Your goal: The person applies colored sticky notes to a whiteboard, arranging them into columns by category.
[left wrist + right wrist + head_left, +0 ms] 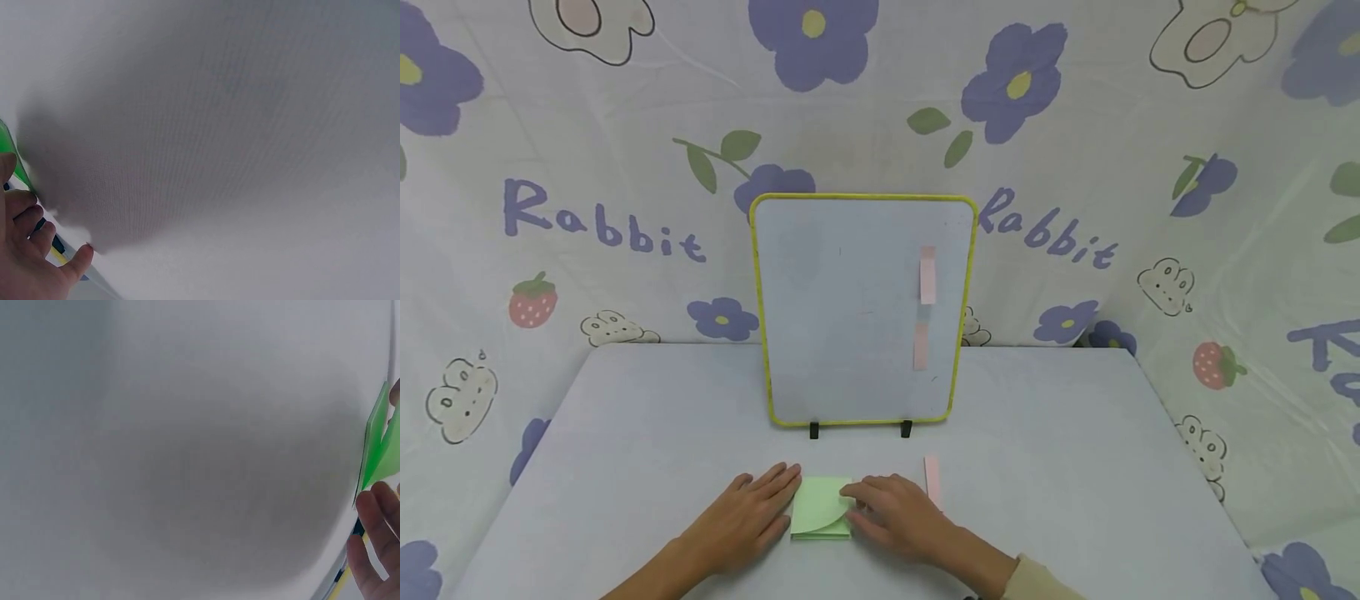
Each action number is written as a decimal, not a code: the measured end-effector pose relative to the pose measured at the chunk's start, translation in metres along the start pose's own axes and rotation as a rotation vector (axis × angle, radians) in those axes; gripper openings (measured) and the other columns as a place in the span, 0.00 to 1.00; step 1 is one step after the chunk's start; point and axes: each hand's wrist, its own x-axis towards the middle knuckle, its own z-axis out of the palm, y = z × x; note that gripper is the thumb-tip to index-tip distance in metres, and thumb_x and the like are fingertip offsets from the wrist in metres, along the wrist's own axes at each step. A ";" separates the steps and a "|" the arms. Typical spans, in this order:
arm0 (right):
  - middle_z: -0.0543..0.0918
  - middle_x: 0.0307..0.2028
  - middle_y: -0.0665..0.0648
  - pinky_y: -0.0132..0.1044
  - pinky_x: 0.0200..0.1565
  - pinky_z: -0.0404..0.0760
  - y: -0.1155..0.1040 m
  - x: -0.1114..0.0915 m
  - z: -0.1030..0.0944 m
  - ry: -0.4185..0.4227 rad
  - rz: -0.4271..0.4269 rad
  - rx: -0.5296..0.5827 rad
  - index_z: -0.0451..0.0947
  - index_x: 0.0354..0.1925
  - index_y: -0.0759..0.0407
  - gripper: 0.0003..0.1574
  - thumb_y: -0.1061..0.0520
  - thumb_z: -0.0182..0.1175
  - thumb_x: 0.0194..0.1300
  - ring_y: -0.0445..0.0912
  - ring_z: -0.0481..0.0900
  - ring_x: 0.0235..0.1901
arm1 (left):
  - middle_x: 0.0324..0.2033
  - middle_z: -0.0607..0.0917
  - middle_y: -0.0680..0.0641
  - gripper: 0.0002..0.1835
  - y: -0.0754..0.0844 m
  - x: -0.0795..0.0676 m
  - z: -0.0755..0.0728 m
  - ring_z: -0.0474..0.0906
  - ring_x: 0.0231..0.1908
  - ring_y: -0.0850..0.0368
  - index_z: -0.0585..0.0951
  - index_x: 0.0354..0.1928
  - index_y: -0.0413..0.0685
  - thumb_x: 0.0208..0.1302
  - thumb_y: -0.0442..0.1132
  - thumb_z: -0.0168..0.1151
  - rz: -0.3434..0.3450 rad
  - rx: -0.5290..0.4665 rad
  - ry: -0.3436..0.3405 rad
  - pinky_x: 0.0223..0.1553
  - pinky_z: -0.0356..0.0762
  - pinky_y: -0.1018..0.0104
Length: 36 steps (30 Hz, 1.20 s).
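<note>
A pale green sticky note pad (820, 502) lies on the table below the whiteboard, its top sheet curling up at the lower right. My right hand (898, 512) pinches that sheet at its right side. In the right wrist view the raised sheet (389, 450) stands away from the pad beneath it, with fingers (375, 519) close by; part of the hand is cut off there. My left hand (745, 517) rests at the pad's left edge, fingers extended. The left wrist view catches only a sliver of the green pad (6, 142) beside this hand.
A yellow-framed whiteboard (850, 317) stands on black feet (814, 430) behind the pad. Two pink strips, an upper strip (928, 277) and a lower strip (921, 347), stick to its right side. Another pink strip (932, 477) lies on the white table (1075, 467) beyond my right hand.
</note>
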 end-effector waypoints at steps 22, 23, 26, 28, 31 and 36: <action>0.85 0.28 0.51 0.30 0.31 0.79 -0.010 0.021 0.001 0.087 0.455 0.614 0.86 0.40 0.61 0.11 0.60 0.57 0.72 0.40 0.81 0.25 | 0.66 0.75 0.44 0.28 -0.010 -0.014 0.004 0.72 0.65 0.48 0.73 0.68 0.42 0.70 0.47 0.59 0.044 0.043 0.108 0.51 0.75 0.49; 0.85 0.27 0.52 0.30 0.30 0.80 -0.011 0.022 0.001 0.099 0.456 0.626 0.85 0.40 0.62 0.11 0.60 0.56 0.72 0.41 0.82 0.25 | 0.66 0.75 0.44 0.27 -0.012 -0.015 0.004 0.73 0.64 0.48 0.74 0.67 0.44 0.70 0.46 0.60 0.050 0.038 0.118 0.51 0.76 0.49; 0.84 0.27 0.54 0.31 0.29 0.81 -0.012 0.024 0.002 0.134 0.459 0.644 0.85 0.39 0.64 0.11 0.61 0.56 0.72 0.45 0.83 0.24 | 0.65 0.76 0.44 0.24 -0.014 -0.018 0.001 0.73 0.64 0.47 0.77 0.66 0.48 0.69 0.44 0.60 0.070 0.010 0.137 0.50 0.77 0.50; 0.85 0.27 0.55 0.31 0.28 0.81 -0.013 0.026 0.002 0.152 0.461 0.645 0.84 0.39 0.66 0.11 0.61 0.56 0.72 0.46 0.83 0.24 | 0.65 0.76 0.44 0.23 -0.016 -0.019 0.000 0.74 0.63 0.47 0.77 0.65 0.50 0.69 0.43 0.61 0.080 -0.012 0.141 0.50 0.77 0.50; 0.85 0.27 0.55 0.30 0.27 0.80 -0.015 0.028 0.002 0.165 0.480 0.635 0.85 0.39 0.65 0.11 0.61 0.56 0.72 0.44 0.83 0.24 | 0.65 0.76 0.46 0.23 -0.017 -0.021 -0.004 0.75 0.62 0.48 0.78 0.65 0.52 0.68 0.41 0.61 0.094 -0.044 0.143 0.50 0.78 0.51; 0.85 0.26 0.55 0.29 0.26 0.79 -0.016 0.029 0.003 0.173 0.506 0.631 0.85 0.38 0.65 0.11 0.61 0.56 0.72 0.43 0.82 0.23 | 0.64 0.77 0.48 0.25 -0.019 -0.021 -0.004 0.76 0.61 0.53 0.77 0.65 0.56 0.66 0.38 0.64 0.151 -0.066 0.180 0.49 0.78 0.54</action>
